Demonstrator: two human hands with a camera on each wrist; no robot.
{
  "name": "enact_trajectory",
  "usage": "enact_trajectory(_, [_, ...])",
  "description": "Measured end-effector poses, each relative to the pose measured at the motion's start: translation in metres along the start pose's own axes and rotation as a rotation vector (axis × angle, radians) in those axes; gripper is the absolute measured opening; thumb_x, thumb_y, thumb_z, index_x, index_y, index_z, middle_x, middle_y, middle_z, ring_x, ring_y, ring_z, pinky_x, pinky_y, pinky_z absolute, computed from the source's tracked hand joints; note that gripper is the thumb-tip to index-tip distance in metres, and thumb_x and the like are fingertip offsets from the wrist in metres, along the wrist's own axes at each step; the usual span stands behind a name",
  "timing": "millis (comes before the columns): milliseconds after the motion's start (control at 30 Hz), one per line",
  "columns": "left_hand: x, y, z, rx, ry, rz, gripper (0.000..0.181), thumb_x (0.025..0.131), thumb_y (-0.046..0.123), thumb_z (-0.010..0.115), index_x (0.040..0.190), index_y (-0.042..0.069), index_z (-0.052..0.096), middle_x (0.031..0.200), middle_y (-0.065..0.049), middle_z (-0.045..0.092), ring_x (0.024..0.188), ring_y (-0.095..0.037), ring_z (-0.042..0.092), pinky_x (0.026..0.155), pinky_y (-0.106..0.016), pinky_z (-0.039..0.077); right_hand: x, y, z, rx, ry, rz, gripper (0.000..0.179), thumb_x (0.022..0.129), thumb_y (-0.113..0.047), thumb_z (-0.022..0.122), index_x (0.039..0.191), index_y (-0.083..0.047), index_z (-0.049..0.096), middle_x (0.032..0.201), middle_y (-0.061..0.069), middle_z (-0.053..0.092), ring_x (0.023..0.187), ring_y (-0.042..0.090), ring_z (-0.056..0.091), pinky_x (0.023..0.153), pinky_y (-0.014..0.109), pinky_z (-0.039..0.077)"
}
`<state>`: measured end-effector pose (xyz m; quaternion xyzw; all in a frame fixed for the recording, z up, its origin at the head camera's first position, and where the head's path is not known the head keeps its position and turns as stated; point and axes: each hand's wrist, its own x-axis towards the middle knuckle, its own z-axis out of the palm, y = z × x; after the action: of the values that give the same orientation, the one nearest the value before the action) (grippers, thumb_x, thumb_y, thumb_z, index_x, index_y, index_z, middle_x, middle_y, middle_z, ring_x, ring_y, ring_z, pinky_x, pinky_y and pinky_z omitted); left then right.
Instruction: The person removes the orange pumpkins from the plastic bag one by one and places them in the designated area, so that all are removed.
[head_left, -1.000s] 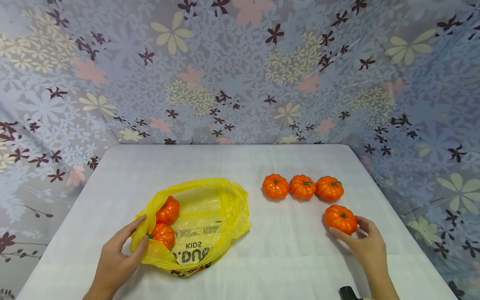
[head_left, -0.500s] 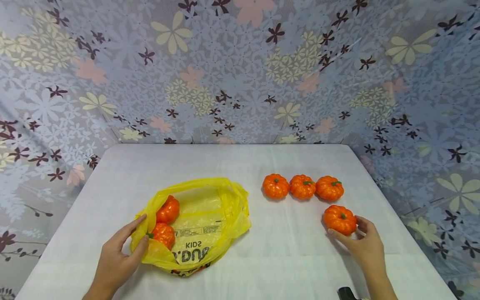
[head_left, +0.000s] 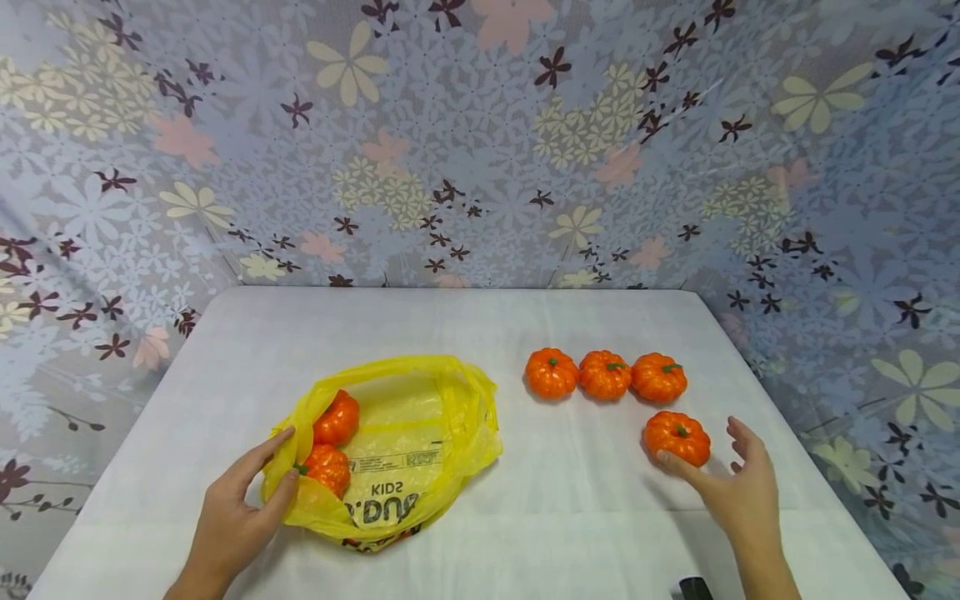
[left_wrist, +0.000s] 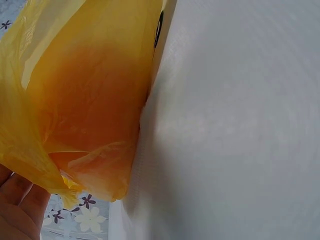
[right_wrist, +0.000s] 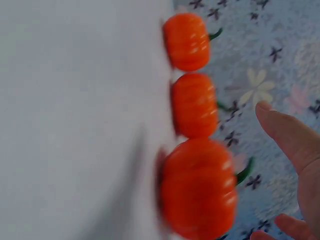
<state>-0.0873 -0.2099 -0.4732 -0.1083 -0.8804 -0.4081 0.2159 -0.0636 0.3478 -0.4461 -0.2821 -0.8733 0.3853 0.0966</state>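
floral backdrop (head_left: 480,150) behind white surface (head_left: 570,517) | near pumpkin (head_left: 678,439) sits before three lined-up pumpkins (head_left: 604,375); likely light, stiff, slippery, best gripped by its sides | left hand (head_left: 236,512) pinches yellow bag (head_left: 476,433) | right hand (head_left: 741,496) spread, gripping nothing; fingers left pumpkin's side since half-second-old frame; thumb contact unclear
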Motion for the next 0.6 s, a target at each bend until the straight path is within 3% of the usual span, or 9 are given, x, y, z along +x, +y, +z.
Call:
enact_trajectory(200, [0.0,0.0,0.0,0.01,-0.004,-0.011,0.048,0.084,0.001,0.077,0.131,0.004,0.066,0.128,-0.006,0.067,0.119,0.007,0.051,0.099,-0.004,0.035,-0.01,-0.02,0.0,0.068,0.041,-0.11,0.109,0.076,-0.034,0.09,0.157,0.0,0.026,0.156,0.025,0.033,0.142,0.044,0.029,0.112,0.059,0.032])
enact_trajectory(600, [0.0,-0.002,-0.001,0.01,-0.014,-0.012,0.048,0.085,0.002,0.077,0.131,0.004,0.065,0.129,-0.007,0.067,0.119,0.005,0.052,0.098,-0.004,0.035,-0.028,-0.046,0.022,0.121,-0.007,-0.207,0.107,0.07,-0.033,0.094,0.153,-0.001,0.035,0.152,0.023,0.04,0.137,0.042,0.037,0.109,0.062,0.036])
